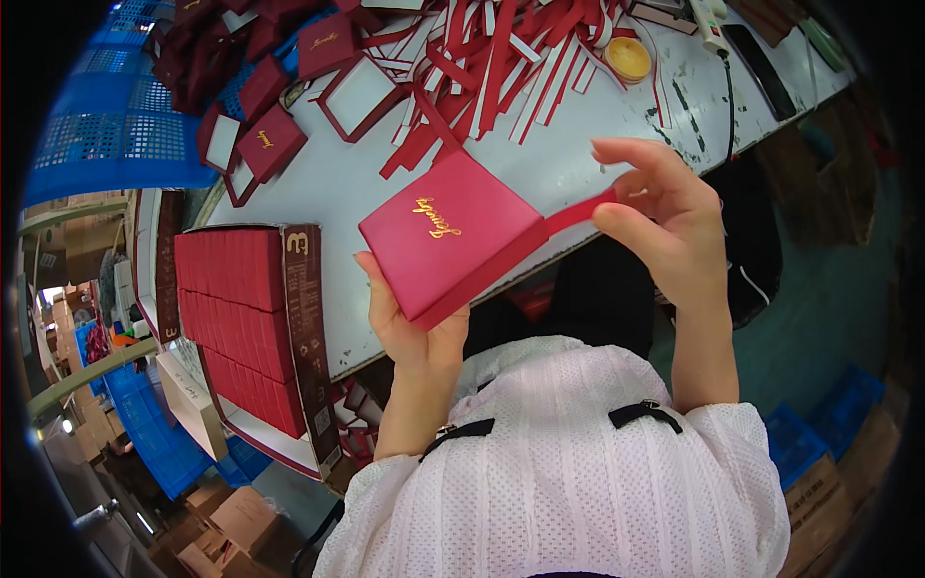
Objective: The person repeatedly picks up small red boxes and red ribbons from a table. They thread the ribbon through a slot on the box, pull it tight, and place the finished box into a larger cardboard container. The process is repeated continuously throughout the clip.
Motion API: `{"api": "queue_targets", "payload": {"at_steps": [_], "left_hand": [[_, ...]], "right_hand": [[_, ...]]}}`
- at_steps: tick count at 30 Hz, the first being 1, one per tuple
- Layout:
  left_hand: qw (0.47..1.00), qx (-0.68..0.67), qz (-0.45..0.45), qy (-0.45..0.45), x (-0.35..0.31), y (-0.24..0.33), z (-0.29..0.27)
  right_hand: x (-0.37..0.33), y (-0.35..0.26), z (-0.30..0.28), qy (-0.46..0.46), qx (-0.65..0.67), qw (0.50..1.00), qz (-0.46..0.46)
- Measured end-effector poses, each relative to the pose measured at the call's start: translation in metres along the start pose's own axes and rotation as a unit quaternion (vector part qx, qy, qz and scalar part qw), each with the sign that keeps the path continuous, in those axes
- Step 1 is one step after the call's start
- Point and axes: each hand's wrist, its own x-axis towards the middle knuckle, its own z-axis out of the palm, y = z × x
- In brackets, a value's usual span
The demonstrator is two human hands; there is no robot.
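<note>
A red square jewelry box [453, 231] with gold lettering on its lid rests in my left hand [419, 332], tilted above the table's front edge. The fingers of that hand wrap around its near corner and underside. From the box's right side a red ribbon [576, 214] stretches out to my right hand [665, 207]. The thumb and curled fingers there pinch the ribbon's end, while the index finger stays extended above. Behind the box, another strip of red ribbon [436, 120] runs up toward the pile. Where the ribbon joins the box is partly hidden.
Loose red and white ribbon strips [501, 58] cover the table's back, beside a round yellow tin [628, 60]. Red boxes and white-lined box parts [361, 96] lie at the back left, near a blue crate [116, 144]. A carton [306, 337] packed with red boxes stands left.
</note>
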Motion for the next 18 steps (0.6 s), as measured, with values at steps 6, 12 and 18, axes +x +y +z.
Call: {"api": "queue_targets", "payload": {"at_steps": [6,12,18], "left_hand": [[0.996,0.01,-0.074,0.042,0.006,-0.006,-0.005],[0.982,-0.029,-0.186,0.01,0.018,-0.016,-0.026],[0.982,-0.027,-0.185,0.004,0.017,-0.016,-0.032]], "right_hand": [[-0.012,-0.001,0.008,-0.043,0.181,0.983,0.005],[-0.015,-0.003,0.026,-0.053,-0.042,0.989,-0.135],[-0.019,0.002,0.028,-0.015,-0.102,0.978,-0.183]]}}
